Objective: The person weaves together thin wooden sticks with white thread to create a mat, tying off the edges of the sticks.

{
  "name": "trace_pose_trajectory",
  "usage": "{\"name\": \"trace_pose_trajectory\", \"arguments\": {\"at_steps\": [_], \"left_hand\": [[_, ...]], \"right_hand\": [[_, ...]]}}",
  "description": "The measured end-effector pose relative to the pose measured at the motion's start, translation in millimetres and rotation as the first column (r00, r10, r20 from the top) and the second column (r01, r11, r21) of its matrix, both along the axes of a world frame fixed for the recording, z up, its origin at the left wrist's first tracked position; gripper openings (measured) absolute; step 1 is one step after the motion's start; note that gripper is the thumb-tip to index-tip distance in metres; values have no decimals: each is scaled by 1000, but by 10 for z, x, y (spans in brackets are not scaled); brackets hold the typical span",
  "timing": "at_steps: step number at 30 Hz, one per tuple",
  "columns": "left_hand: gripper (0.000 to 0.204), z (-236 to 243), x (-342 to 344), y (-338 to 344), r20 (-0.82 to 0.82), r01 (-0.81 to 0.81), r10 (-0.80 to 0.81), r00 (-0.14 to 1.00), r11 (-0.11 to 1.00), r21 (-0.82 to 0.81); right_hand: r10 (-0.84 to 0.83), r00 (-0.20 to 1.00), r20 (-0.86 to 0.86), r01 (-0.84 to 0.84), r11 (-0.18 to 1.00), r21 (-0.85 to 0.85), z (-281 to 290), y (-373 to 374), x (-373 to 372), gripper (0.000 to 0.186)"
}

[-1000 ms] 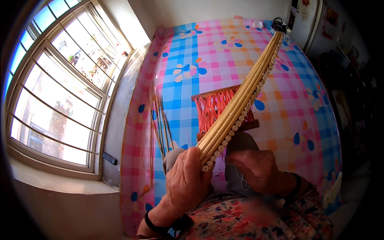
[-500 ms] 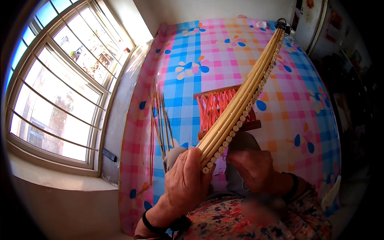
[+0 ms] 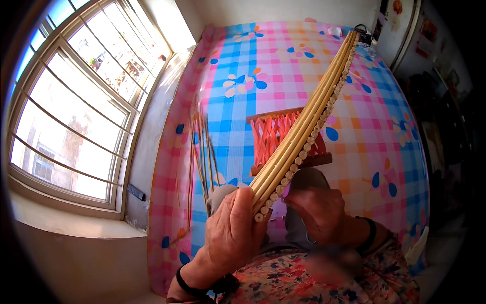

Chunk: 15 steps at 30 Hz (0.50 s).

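— Left hand [image 3: 234, 234]?
— Fingers [image 3: 242, 210] curled and clenched round the near end of the long bundle of pale bamboo canes bound side by side [image 3: 304, 129], thumb side pressed against the cut ends. Dark band on the wrist.

— And the right hand [image 3: 318, 209]?
— Just right of the same near end, fingertips bent in toward the bundle's beaded right edge. Touching or pinching something small there: cannot tell, too blurred and partly hidden. Dark band on that wrist too.

— Position of the bundle?
— Raised and slanted, near end low between both hands, far end reaching up to the far right, over the table. Row of small round cane ends running along its right edge.

— Underneath it?
— Small wooden frame strung with orange-red strips [image 3: 283, 139], lying on the pink-and-blue checked tablecloth with flower prints [image 3: 283, 66], partly covered by the bundle. Left of the frame, loose thin brown reed strands [image 3: 202, 147], lying roughly near to far on the cloth, well apart from the hands.

— Nearer in?
— Grey trouser knees just behind the hands, floral patterned garment [image 3: 324, 283] at the near edge.

— Further out?
— Large white-framed window [image 3: 76, 111] on the left, bright daylight through it, pale sill below.
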<state>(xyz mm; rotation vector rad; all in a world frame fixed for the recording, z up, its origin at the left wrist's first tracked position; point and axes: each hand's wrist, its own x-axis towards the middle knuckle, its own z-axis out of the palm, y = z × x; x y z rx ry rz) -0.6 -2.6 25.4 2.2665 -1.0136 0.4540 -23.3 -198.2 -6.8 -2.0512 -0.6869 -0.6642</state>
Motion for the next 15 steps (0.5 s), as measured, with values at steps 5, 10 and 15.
{"name": "trace_pose_trajectory", "arguments": {"at_steps": [5,10,15], "left_hand": [[54,28,21,18,-11,16,-17,1000,1000,-16],[55,33,27,36,-30,10,-10,999,1000,-11],[56,4,42,33,11,20,-20,1000,999,-28]], "right_hand": [[24,1000,13,-24,1000,-4,-7,20,46,24],[18,1000,22,-18,1000,-10,33,43,79,26],[13,999,53,-14,1000,3,19,58,109,24]]}}
